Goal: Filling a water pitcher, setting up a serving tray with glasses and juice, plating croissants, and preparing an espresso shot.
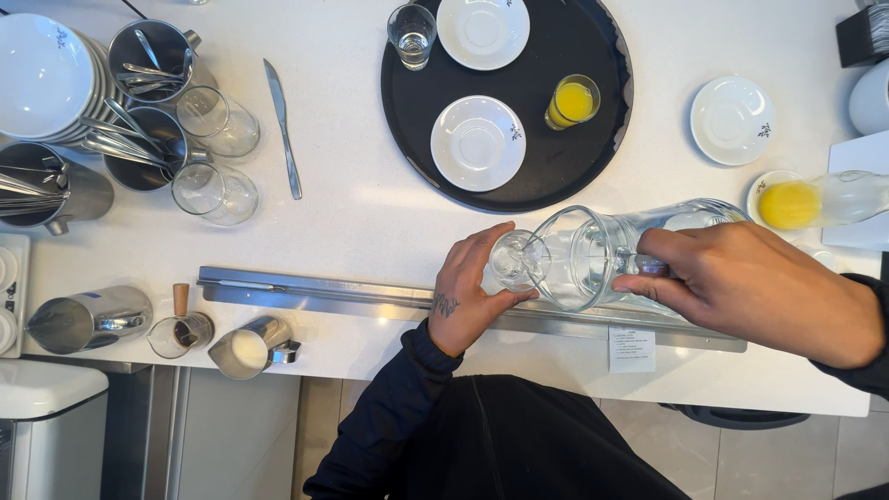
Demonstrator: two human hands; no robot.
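My left hand wraps its fingers around a small clear glass, held over the white counter near its front edge. My right hand grips the handle of a clear glass pitcher, tipped on its side with its spout touching the small glass. Beyond them sits a round black tray bearing two white saucers, a juice glass and a water glass.
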